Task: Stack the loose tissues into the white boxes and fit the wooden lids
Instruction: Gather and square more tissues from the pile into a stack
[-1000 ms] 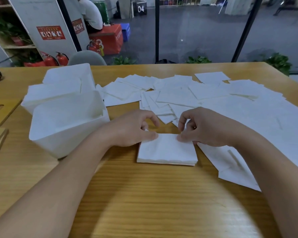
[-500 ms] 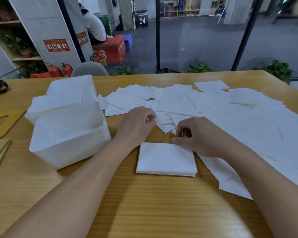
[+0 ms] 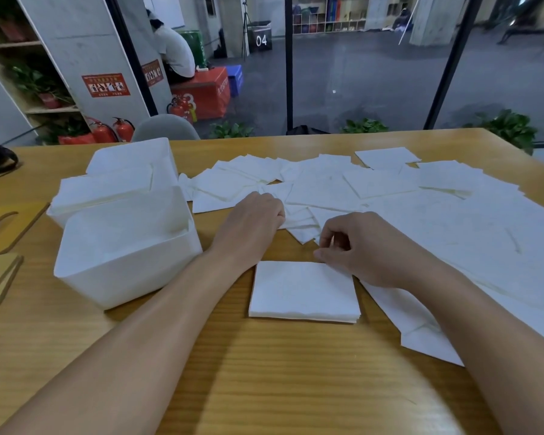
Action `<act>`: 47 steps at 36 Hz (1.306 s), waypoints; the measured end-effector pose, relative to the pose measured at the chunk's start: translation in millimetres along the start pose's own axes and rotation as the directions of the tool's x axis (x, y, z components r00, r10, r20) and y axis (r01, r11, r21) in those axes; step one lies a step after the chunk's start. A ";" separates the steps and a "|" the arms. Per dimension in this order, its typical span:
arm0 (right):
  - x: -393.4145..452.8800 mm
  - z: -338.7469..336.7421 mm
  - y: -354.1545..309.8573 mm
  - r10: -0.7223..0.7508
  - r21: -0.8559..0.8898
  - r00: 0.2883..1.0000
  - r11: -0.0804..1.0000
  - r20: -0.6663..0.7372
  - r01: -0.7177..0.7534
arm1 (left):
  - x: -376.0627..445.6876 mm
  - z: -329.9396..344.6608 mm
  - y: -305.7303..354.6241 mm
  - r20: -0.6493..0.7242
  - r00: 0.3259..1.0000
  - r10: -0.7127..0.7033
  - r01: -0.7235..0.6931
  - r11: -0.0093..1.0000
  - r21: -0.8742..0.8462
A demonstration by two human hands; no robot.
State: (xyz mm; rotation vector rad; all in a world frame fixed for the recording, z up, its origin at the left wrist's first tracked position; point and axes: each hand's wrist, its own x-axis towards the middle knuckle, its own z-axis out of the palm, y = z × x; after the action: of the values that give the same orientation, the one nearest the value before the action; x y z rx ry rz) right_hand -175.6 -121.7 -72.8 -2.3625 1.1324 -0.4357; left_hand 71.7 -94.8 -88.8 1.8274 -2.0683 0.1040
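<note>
Two white boxes [image 3: 129,246], two wooden lids [image 3: 0,227], one tissue stack [image 3: 305,291]; left hand [image 3: 252,221] curled on loose tissues [image 3: 302,215], right hand [image 3: 365,249] pinching stack.

We read "04" in white on the black box [image 3: 259,37]; the red signs' [image 3: 106,85] print stays illegible.

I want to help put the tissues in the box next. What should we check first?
1. Tissue stack neat, edges lined up: ok.
2. Nearest white box open, lid off: ok.
3. Room left inside that box: ok.
4. Left hand free of tissues: cannot tell, fingers curl over the loose tissues.
5. Right hand gripping the stack: not ok, it only touches a corner.
6. Wooden lids within reach, left of the box: ok.
</note>
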 end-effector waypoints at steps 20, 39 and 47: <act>2.8 -0.9 -3.0 0.093 0.433 0.957 0.901 -0.275 0.037 | -30.0 -28.7 16.4 -0.027 0.987 0.159 -0.152 0.866 -0.477; -7.2 -30.4 -10.0 0.066 0.416 0.998 0.908 -0.007 -0.057 | -28.2 -40.7 1.8 0.193 0.979 -0.068 0.190 0.644 -0.741; -11.2 -29.8 -6.9 0.014 0.283 0.966 0.955 0.258 -0.089 | -32.0 -50.8 -3.1 0.420 0.905 0.068 0.235 0.743 -0.626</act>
State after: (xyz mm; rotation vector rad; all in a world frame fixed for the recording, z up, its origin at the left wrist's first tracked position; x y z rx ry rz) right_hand -192.1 -117.5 -45.0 -2.0556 0.9376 -0.2525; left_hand 89.1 -50.0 -52.8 1.5413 -1.8865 -1.0219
